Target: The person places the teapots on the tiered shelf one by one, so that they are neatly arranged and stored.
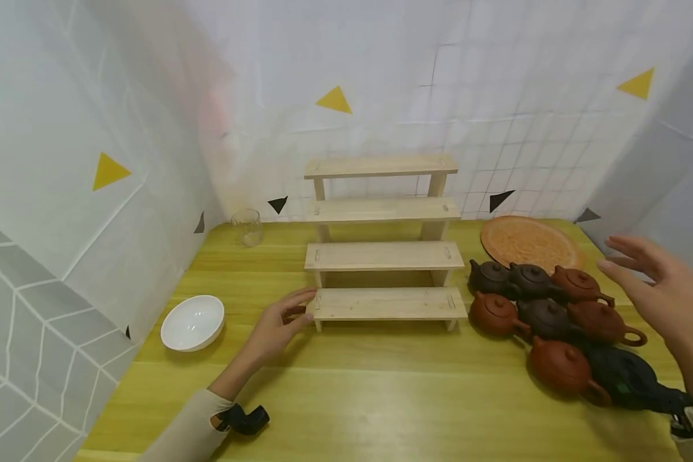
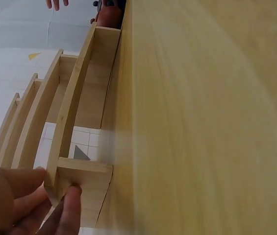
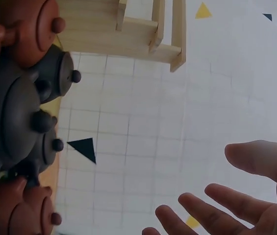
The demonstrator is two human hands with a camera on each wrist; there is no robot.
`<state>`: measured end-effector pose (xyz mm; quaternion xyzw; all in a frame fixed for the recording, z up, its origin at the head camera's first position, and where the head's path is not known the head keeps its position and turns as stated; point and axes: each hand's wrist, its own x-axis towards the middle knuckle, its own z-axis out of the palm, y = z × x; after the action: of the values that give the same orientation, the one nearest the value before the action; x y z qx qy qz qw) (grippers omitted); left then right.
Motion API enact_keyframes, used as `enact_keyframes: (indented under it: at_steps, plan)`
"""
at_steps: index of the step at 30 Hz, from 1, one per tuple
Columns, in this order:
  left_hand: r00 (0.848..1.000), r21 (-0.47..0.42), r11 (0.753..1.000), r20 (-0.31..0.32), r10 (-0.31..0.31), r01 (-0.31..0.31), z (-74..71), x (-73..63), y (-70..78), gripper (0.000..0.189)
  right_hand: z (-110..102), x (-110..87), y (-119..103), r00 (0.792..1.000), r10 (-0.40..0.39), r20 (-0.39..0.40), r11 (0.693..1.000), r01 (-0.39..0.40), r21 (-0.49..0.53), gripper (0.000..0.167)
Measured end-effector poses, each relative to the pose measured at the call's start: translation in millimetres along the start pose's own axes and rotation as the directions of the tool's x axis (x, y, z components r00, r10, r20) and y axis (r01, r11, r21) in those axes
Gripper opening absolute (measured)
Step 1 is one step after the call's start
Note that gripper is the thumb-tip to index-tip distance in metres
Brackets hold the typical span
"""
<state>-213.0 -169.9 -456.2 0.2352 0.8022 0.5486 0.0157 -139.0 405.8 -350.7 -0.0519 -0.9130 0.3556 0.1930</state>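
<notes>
A light wooden stepped shelf with several tiers stands at the middle of the table. My left hand grips the left end of its lowest board; the left wrist view shows the fingers against the side panel below and the thumb side at the board's edge. Raised above the right side of the table, my right hand holds nothing, its fingers apart. Below and left of it, red-brown teapots and dark teapots sit close together, lids on. One dark teapot is partly covered by the wrist strap.
A round orange-brown mat lies behind the teapots. On the left are a white bowl and, farther back, a clear glass cup. White sheeting with yellow and black triangles encloses the table at the back and sides.
</notes>
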Motion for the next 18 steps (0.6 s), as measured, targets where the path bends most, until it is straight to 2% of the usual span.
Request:
enact_keyframes:
  at_steps: [3, 8, 12, 18]
  plan:
    - [1.0, -0.042, 0.999, -0.022, 0.004, -0.005, 2.5, 1.1, -1.9, 0.043, -2, -9.4, 14, 0.999, -0.008, -0.032, 1.0, 0.009, 0.018, 0.055]
    - [0.999, -0.062, 0.998, -0.043, -0.005, 0.002, 4.4, 0.7, -2.2, 0.042, -6, -22.1, 35, 0.996, -0.047, -0.078, 0.998, 0.05, 0.037, 0.05]
    - [0.998, -0.07, 0.998, -0.069, -0.009, 0.004, 5.0, 1.0, -2.0, 0.04, -11, -26.8, 52, 0.993, -0.09, -0.078, 0.989, 0.098, 0.108, 0.051]
    - [0.993, -0.086, 0.996, -0.114, -0.032, 0.022, 6.5, 3.6, -2.8, 0.038, -19, -33.5, 81, 0.992, -0.067, -0.109, 0.988, 0.081, 0.132, 0.053]
